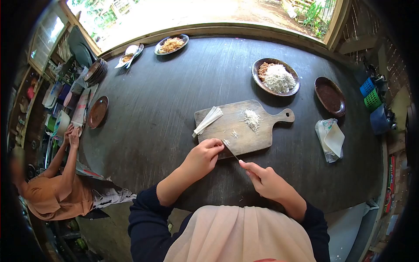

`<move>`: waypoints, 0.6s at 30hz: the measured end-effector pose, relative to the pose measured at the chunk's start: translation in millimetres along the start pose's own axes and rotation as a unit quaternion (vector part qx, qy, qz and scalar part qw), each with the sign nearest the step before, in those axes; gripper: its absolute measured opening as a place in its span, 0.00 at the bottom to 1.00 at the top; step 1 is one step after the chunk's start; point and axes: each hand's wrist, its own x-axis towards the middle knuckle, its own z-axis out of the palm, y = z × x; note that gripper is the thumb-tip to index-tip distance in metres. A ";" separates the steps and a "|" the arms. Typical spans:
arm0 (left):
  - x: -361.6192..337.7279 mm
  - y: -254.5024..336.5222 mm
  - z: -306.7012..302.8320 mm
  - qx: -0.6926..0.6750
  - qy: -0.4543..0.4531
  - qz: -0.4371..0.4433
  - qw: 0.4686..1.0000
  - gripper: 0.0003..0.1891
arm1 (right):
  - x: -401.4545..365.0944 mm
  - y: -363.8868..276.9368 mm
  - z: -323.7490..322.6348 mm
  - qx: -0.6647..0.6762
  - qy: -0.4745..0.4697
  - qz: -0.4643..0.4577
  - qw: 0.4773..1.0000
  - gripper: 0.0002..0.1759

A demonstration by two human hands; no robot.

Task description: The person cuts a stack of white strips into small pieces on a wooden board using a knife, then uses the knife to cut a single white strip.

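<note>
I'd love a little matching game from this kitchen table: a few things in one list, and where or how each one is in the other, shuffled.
Things:
1 knife
2 folded white sheets
3 brown bowl
4 dark plate

Place or state:
A empty, right of the bowl
B held in the right hand
C heaped with white shreds
D lying on the cutting board

Pairs: 1-B, 2-D, 3-C, 4-A.

On the dark round wooden table [174,100] lay a pale wooden cutting board with a handle [257,135]. The left hand [203,158] pinched something small at the board's near edge while the right hand [266,180] gripped a thin-bladed knife [231,151] against it. White shreds [252,118] and folded white strips [208,119] lay on the board.
</note>
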 end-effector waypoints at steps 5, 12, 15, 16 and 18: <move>-0.2 -1.8 1.5 -0.005 0.000 -0.005 1.000 0.15 | -3.9 -14.5 -23.4 0.011 -0.071 0.096 0.993 0.19; -1.8 -2.9 3.1 -0.012 0.010 -0.005 1.000 0.15 | -5.6 1.1 -10.4 -0.022 -0.051 0.013 0.998 0.21; -1.6 -3.1 3.4 -0.014 0.011 -0.008 1.000 0.15 | -8.1 -2.2 -11.3 -0.026 -0.051 0.002 0.998 0.21; -1.8 -3.6 3.8 -0.012 0.013 -0.006 1.000 0.15 | -8.3 -2.0 -11.2 -0.025 -0.054 0.004 0.998 0.21; -1.2 -3.7 4.4 -0.011 0.014 -0.005 1.000 0.15 | -7.4 -1.9 -11.2 -0.012 -0.053 0.014 0.998 0.21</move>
